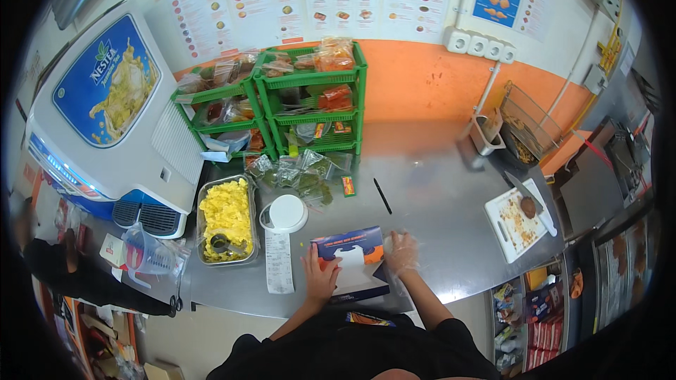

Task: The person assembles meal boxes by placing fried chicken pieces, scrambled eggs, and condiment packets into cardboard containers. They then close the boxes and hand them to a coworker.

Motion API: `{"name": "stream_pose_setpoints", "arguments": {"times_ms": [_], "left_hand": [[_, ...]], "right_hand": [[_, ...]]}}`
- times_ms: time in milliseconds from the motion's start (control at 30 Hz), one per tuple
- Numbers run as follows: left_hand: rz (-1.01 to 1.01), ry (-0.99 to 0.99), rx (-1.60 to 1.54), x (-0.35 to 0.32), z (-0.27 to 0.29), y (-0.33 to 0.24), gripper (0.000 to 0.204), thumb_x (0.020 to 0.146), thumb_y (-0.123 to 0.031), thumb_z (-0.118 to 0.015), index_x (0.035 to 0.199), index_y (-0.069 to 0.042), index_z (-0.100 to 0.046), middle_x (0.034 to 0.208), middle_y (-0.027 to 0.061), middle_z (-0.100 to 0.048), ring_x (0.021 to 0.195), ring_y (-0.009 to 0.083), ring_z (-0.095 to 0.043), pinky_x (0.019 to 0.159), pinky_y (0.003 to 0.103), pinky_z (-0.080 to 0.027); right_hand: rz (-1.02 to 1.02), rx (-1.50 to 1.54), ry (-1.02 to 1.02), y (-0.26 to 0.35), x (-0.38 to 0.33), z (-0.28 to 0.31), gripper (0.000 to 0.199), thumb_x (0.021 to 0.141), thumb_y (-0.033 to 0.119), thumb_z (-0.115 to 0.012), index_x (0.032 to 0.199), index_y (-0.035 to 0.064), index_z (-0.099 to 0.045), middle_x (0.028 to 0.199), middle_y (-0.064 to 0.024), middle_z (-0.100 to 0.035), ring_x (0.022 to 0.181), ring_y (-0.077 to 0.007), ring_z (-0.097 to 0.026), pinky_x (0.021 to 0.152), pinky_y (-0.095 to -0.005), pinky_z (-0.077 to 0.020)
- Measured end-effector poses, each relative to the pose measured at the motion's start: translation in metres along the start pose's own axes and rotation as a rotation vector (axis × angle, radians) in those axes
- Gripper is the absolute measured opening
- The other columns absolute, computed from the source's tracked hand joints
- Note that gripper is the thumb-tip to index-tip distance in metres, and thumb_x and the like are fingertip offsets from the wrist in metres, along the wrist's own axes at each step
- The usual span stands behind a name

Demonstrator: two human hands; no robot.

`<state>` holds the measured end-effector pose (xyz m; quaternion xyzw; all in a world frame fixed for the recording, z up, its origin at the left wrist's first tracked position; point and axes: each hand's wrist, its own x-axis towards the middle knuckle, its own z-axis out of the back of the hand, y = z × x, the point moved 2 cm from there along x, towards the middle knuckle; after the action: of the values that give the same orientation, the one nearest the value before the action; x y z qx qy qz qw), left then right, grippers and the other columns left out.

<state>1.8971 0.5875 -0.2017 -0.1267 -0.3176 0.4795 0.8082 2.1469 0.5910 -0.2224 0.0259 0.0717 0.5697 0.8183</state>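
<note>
A blue, white and orange cardboard food box [358, 276], partly folded, sits at the counter's near edge, in front of my body. My bare left hand [321, 274] grips its left side, the thumb reaching across the panel. At the right edge my right hand [401, 252], in a clear plastic glove, closes on the box's side; part of its fingers is blurred by the glove. Left of the box lie a long printed receipt [279, 267] and a round white lid [287, 212]. A clear tub of yellow food [227, 214], with a dark scoop in it, stands further left.
Green stacked racks [310, 91] hold bagged ingredients at the back. A drink dispenser [105, 112] fills the far left, with a measuring jug [146, 252] below. A black pen [382, 195] lies mid-counter. Right is a white cutting board [517, 232] with a knife [541, 211]. Another person's dark sleeve [91, 278] reaches in.
</note>
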Motion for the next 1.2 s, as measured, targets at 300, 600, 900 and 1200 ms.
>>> {"name": "stream_pose_setpoints", "arguments": {"times_ms": [300,600,900,1200], "left_hand": [[0.058,-0.001,-0.244,0.016,0.007,0.001,0.049,0.087,-0.009,-0.058,0.136,-0.008,-0.053,0.144,0.0460,-0.016,0.130,0.0550,-0.034,0.107,0.049,-0.032],[0.072,-0.019,-0.236,0.036,-0.010,0.006,0.058,0.088,-0.010,-0.053,0.145,-0.007,-0.041,0.145,0.0460,-0.011,0.134,0.0574,-0.022,0.111,0.053,-0.024],[0.132,-0.016,-0.266,0.041,-0.026,0.025,0.066,0.083,-0.007,-0.054,0.147,-0.011,-0.040,0.148,0.0420,-0.013,0.132,0.0558,-0.027,0.110,0.054,-0.024],[0.095,0.047,-0.249,0.044,-0.027,0.024,0.070,0.078,-0.006,-0.056,0.146,-0.013,-0.041,0.148,0.0411,-0.012,0.126,0.0574,-0.031,0.109,0.056,-0.026]], "right_hand": [[-0.048,1.433,0.444,-0.043,0.000,0.061,0.056,0.086,0.039,-0.063,0.127,0.0029,-0.052,0.112,-0.0160,-0.057,0.106,-0.0241,-0.054,0.092,-0.0344,-0.0433],[0.404,0.174,0.415,0.114,-0.015,0.096,0.058,0.083,0.045,-0.062,0.124,0.0045,-0.057,0.119,-0.0196,-0.057,0.109,-0.0331,-0.057,0.093,-0.0424,-0.0461],[0.247,0.344,0.374,0.106,-0.004,0.051,0.063,0.073,0.043,-0.073,0.116,-0.0008,-0.058,0.120,-0.0214,-0.056,0.106,-0.0380,-0.058,0.090,-0.0462,-0.0477],[0.710,0.341,0.491,0.052,0.004,0.012,0.063,0.076,0.018,-0.073,0.134,0.0116,-0.047,0.138,-0.0212,-0.044,0.119,-0.0413,-0.052,0.098,-0.0442,-0.0463]]}}
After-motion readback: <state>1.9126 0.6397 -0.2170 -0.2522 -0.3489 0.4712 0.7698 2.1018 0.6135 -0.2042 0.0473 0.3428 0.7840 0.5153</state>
